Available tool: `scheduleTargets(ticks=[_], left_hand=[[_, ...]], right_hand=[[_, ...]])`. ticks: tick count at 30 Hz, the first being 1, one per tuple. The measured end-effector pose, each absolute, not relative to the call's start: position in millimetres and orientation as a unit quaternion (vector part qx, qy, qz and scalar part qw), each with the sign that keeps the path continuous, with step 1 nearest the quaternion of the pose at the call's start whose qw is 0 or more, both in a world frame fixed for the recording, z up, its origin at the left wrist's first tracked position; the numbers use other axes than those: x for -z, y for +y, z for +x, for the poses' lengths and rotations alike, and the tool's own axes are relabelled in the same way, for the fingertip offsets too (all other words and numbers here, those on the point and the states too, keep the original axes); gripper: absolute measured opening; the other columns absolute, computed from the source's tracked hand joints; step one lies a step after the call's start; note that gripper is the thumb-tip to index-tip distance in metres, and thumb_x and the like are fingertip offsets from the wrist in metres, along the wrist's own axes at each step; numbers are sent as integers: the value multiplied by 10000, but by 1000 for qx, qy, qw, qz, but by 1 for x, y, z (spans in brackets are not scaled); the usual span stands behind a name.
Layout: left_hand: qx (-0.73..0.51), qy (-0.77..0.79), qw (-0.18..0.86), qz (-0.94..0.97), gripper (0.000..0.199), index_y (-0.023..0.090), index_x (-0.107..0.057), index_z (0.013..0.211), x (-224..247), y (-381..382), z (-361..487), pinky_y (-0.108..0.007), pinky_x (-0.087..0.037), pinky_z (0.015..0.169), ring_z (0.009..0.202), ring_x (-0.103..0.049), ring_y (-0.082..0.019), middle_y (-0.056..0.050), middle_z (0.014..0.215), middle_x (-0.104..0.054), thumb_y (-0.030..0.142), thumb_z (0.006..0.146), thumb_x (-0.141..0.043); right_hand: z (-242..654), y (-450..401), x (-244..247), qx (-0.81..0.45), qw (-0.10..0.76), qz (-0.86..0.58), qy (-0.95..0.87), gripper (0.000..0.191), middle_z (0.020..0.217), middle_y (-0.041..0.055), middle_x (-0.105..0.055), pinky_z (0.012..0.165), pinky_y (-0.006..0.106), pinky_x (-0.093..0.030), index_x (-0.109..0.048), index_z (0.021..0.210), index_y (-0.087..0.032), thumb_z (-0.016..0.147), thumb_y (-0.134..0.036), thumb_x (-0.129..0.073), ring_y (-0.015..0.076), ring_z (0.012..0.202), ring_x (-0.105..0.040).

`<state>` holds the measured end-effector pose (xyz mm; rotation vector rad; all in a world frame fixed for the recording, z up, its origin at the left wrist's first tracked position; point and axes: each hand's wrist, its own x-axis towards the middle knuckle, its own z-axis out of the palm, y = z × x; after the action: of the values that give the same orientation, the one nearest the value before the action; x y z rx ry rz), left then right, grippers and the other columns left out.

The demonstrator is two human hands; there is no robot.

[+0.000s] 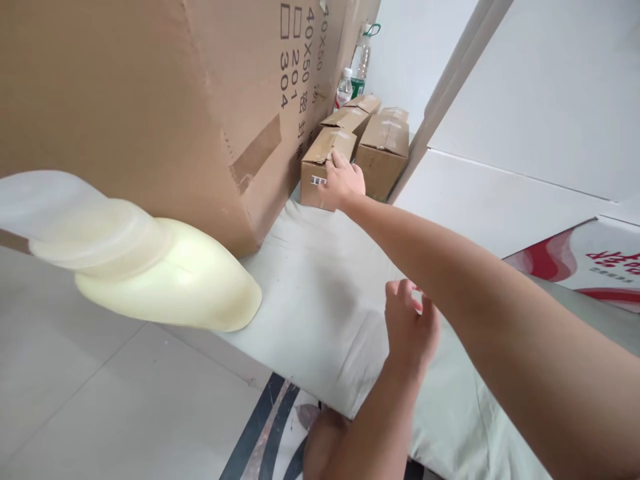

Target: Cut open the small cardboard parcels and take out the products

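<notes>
My right hand [343,181] reaches far forward to the nearest small cardboard box [311,175], covering its front right corner. The fingers are spread over the box's top edge, and the thumb side lies by its front face, near a small label. Much nearer to me, my left hand [413,327] is raised above the pale green cloth [310,267], just beside my right forearm. Its fingers are curled in, with nothing visible in them. Behind and beside the touched box stand several similar taped boxes [384,143], close together.
A huge printed carton [210,120] fills the left. In front of it is a glowing, twisted white lamp [170,280]. Two plastic bottles [360,63] stand at the back. At right are a white panel [530,100] and a red and white box [575,260]. Floor tiles [125,400] lie lower left.
</notes>
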<state>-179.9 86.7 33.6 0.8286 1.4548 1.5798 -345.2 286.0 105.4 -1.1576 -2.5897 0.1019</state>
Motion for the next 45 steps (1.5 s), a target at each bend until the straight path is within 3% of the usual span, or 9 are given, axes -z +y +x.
scheduleTargets(ticks=[6, 11, 14, 18, 25, 31, 34, 39, 45], left_hand=[[-749, 607, 117, 237, 104, 227, -538, 952, -49, 79, -212, -428, -477, 956, 980, -557, -232, -74, 1002, -533, 203, 853, -521], [-771, 607, -15, 190, 176, 242, -490, 1041, -47, 80, -221, -454, -406, 1099, 1133, -513, -237, -75, 1114, -492, 219, 866, -489], [-756, 571, 96, 304, 187, 236, -515, 1083, -49, 83, -203, -449, -403, 1124, 1189, -528, -243, -88, 1166, -540, 286, 903, -498], [-611, 444, 361, 547, 302, 252, -556, 1184, -53, 91, -151, -430, -445, 1110, 1253, -565, -262, -96, 1273, -610, 380, 911, -560], [-532, 382, 443, 612, 587, 280, -465, 1353, -44, 97, -85, -413, -504, 1035, 1240, -573, -280, -108, 1414, -521, 439, 820, -653], [-554, 413, 467, 551, 550, 293, -582, 1208, -42, 103, -64, -345, -551, 811, 968, -626, -231, -57, 1183, -612, 377, 679, -706], [-574, 428, 485, 503, 506, 296, -615, 1105, -46, 106, -53, -320, -542, 723, 876, -618, -214, -42, 1078, -614, 358, 613, -717], [-576, 434, 503, 476, 499, 293, -605, 1053, -55, 103, -42, -299, -537, 675, 842, -617, -199, -32, 1033, -605, 334, 571, -728], [-524, 443, 520, 509, 521, 293, -574, 1074, -53, 90, -29, -287, -536, 678, 849, -611, -187, -33, 1056, -597, 407, 618, -798]], right_hand=[[-212, 238, -91, -18, 183, -310, -933, 583, 1694, 136, -320, 1260, 613, -205, -506, 1492, -169, 934, -336, -499, 328, 1587, -271], [-33, 149, -61, -130, 334, -307, -881, 545, 1637, 94, -434, 1259, 597, -246, -565, 1435, -283, 982, -549, -420, 320, 1569, -325], [56, 101, -42, -292, 463, -417, -725, 500, 1595, 49, -481, 1213, 558, -368, -628, 1329, -319, 940, -594, -475, 304, 1486, -457], [126, 67, -26, -397, 593, -511, -480, 361, 1165, 40, -706, 956, 458, -570, -667, 1113, -315, 800, -495, -658, 259, 1098, -681], [163, 62, -24, -349, 716, -467, -385, 308, 965, -14, -646, 791, 299, -530, -631, 1011, -285, 740, -416, -693, 162, 859, -624], [211, 59, -24, -357, 625, -525, -455, 449, 1318, 98, -630, 981, 450, -529, -507, 1241, -302, 888, -568, -425, 272, 1201, -648], [262, 56, -21, -247, 616, -610, -433, 497, 1332, 119, -613, 1090, 505, -463, -512, 1254, -272, 951, -551, -234, 274, 1311, -592], [331, 53, -7, -63, 388, -787, -475, 533, 1320, 180, -588, 1130, 575, -385, -605, 1310, -196, 824, -413, -576, 353, 1296, -528], [333, 67, 4, -97, 214, -817, -527, 506, 1238, 212, -615, 1030, 595, -448, -701, 1277, -180, 809, -303, -552, 386, 1179, -573]])
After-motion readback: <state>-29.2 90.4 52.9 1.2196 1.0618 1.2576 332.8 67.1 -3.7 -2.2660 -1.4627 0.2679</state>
